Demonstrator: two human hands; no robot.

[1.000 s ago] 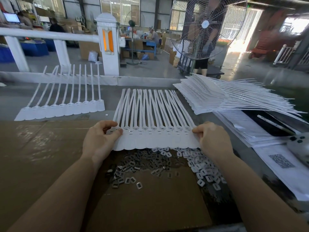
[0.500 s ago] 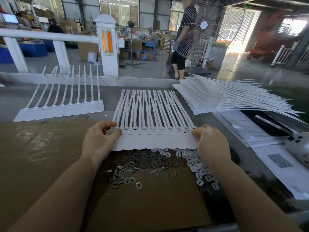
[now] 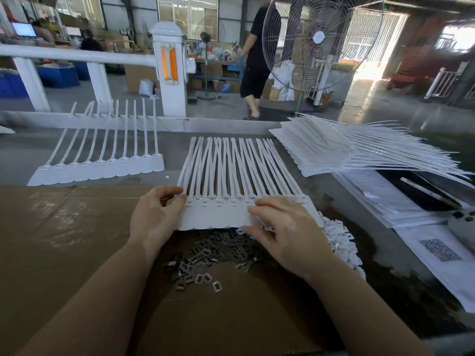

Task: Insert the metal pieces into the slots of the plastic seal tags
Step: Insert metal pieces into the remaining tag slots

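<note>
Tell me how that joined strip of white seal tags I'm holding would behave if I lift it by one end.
The strip of seal tags would probably sag: the plastic looks thin, and its long tails already splay and cross. It looks light for its size. Since the left hand pinches only one edge, the far end would likely droop once the right hand lets go.

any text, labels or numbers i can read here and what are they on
None can be read.
Paper sheet: a printed code patch and faint print, too blurred.
Papers under the tag stack: lines of print, too small.
Laptop screen: bright, nothing legible.
Seal tags: no print visible.
</note>
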